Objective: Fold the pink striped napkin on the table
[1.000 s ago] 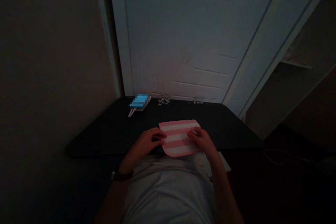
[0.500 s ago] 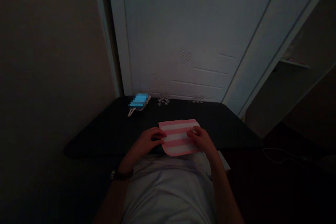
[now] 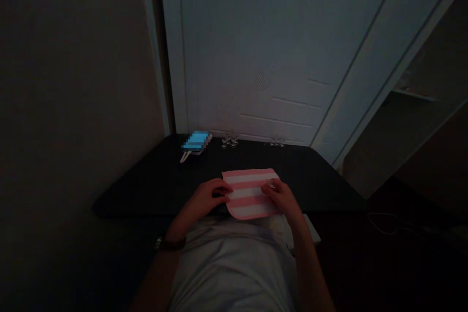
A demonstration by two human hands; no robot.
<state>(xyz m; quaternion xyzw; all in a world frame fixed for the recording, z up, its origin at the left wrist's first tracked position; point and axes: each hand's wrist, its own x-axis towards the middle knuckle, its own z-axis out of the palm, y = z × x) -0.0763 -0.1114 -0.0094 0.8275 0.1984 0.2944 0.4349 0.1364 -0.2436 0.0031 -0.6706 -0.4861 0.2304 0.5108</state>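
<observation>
A pink and white striped cloth (image 3: 245,194) lies flat near the front edge of a black table (image 3: 153,180). My left hand (image 3: 209,197) rests at the cloth's left edge, fingers curled onto it. On the cloth's right side my right hand (image 3: 281,196) pinches a small pale object (image 3: 271,184) that I cannot make out. The room is very dim.
A blue blurred object with a white strap (image 3: 195,142) lies at the table's back left. Small clear glass pieces (image 3: 229,140) and another cluster of clear pieces (image 3: 277,142) stand along the back edge by a white door (image 3: 263,48). A cable (image 3: 387,224) lies on the floor at right.
Both hands stay on the cloth, almost unmoved. The camera has shifted slightly, so the scene sits a little lower and to the right.
</observation>
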